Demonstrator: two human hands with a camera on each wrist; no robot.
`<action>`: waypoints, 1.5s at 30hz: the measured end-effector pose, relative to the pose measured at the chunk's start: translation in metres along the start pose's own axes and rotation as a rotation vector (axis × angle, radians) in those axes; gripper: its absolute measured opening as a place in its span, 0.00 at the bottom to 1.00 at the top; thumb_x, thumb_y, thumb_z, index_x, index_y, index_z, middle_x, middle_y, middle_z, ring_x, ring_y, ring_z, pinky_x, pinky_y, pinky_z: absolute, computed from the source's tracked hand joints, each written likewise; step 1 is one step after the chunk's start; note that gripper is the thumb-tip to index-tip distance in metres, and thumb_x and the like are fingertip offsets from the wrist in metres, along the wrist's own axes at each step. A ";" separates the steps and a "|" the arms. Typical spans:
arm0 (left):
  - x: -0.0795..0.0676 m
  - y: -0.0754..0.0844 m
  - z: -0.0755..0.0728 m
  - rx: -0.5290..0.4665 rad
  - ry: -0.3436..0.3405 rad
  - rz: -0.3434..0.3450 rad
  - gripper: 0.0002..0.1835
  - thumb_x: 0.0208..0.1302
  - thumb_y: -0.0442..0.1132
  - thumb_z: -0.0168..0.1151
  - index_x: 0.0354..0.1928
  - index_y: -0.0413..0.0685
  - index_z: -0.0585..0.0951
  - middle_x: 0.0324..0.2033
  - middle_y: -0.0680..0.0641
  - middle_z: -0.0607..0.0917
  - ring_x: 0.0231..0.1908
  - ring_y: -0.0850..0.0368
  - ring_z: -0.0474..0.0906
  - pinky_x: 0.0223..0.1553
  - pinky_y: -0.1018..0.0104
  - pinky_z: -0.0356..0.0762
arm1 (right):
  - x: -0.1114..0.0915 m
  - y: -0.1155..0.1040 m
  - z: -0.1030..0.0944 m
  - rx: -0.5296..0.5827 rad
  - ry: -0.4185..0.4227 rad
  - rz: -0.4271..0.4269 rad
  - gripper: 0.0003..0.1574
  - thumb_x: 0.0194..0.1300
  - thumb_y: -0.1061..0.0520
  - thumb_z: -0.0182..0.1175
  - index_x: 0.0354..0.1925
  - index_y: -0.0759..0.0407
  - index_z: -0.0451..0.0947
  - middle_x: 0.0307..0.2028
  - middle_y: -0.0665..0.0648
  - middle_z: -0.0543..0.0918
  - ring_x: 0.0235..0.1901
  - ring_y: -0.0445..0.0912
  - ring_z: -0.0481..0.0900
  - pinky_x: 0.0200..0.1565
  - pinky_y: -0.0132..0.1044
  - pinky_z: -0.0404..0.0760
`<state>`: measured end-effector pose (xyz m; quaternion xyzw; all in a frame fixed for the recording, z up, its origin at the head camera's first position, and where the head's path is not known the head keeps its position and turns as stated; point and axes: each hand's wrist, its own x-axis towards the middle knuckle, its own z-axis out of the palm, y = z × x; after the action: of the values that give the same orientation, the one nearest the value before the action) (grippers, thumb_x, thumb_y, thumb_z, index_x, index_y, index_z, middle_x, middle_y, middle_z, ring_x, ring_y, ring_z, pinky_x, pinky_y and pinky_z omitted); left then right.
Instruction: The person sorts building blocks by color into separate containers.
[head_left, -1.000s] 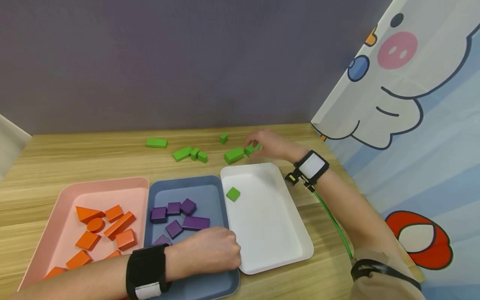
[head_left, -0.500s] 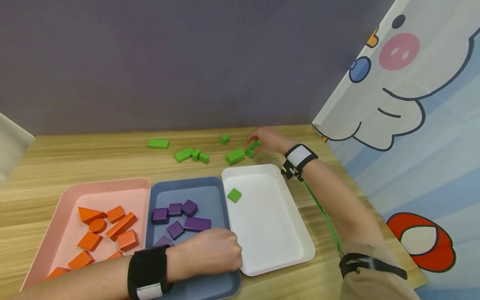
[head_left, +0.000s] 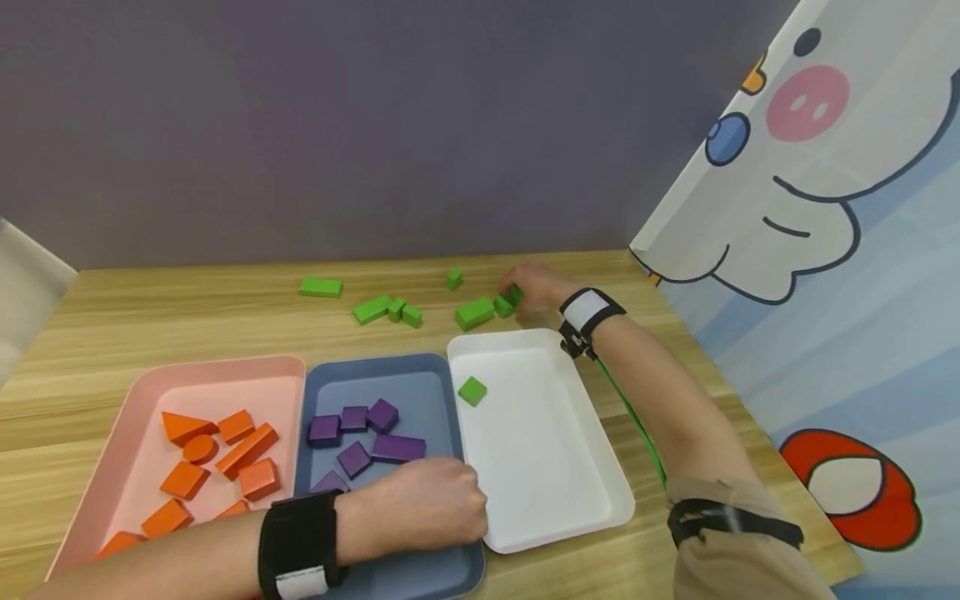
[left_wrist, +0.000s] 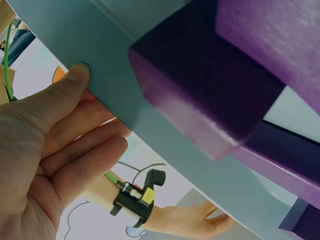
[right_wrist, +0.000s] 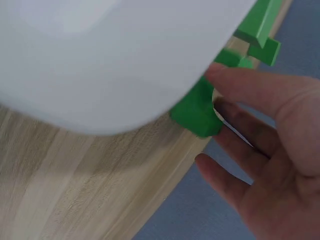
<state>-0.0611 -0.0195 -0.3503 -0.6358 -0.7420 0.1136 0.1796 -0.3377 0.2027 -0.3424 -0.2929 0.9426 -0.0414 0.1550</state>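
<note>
My right hand [head_left: 534,285] is at the back of the table, beyond the white tray [head_left: 551,529]. Its thumb and fingers pinch a small green block [head_left: 515,294], which shows a curved hollow in the right wrist view. Close beside it lies another small green block [head_left: 503,307], then a larger green brick [head_left: 475,314]. My left hand [head_left: 420,507] lies over the near right part of the blue tray [head_left: 378,367]. In the left wrist view its thumb [left_wrist: 77,75] is over the tray's rim with the fingers beneath, gripping it. Purple blocks [head_left: 398,448] lie in this tray.
One green block [head_left: 472,391] lies in the white tray. More green blocks [head_left: 372,309] lie along the table's back, before a grey panel [head_left: 337,133]. A pink tray [head_left: 213,367] with orange blocks [head_left: 247,450] stands left. A printed curtain [head_left: 855,333] borders the right side.
My right hand has drawn slightly back from the neighbouring green blocks, its wrist turning and the forearm shifting left. The small block between its fingers has changed angle. The left hand keeps its place.
</note>
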 end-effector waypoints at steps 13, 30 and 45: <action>0.001 0.000 -0.001 0.002 -0.019 -0.005 0.11 0.54 0.41 0.62 0.19 0.69 0.79 0.16 0.65 0.79 0.17 0.70 0.69 0.19 0.74 0.64 | -0.002 0.014 0.009 0.007 0.007 -0.008 0.21 0.46 0.64 0.70 0.42 0.59 0.81 0.43 0.56 0.82 0.45 0.50 0.79 0.51 0.42 0.75; -0.001 0.001 -0.001 -0.025 -0.036 -0.022 0.10 0.55 0.41 0.62 0.20 0.67 0.80 0.16 0.64 0.79 0.17 0.70 0.69 0.20 0.75 0.64 | -0.037 -0.007 -0.019 -0.030 0.149 -0.084 0.19 0.48 0.60 0.70 0.42 0.56 0.83 0.40 0.52 0.84 0.39 0.45 0.80 0.44 0.40 0.77; -0.001 0.000 0.002 -0.010 -0.024 -0.011 0.11 0.55 0.42 0.62 0.19 0.68 0.79 0.16 0.64 0.79 0.17 0.70 0.68 0.19 0.74 0.64 | -0.080 -0.067 -0.007 -0.146 0.121 -0.251 0.19 0.49 0.56 0.69 0.43 0.54 0.82 0.38 0.49 0.82 0.35 0.41 0.77 0.41 0.36 0.77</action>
<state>-0.0619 -0.0207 -0.3518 -0.6312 -0.7481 0.1165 0.1683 -0.2413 0.1924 -0.3025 -0.4160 0.9066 -0.0095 0.0701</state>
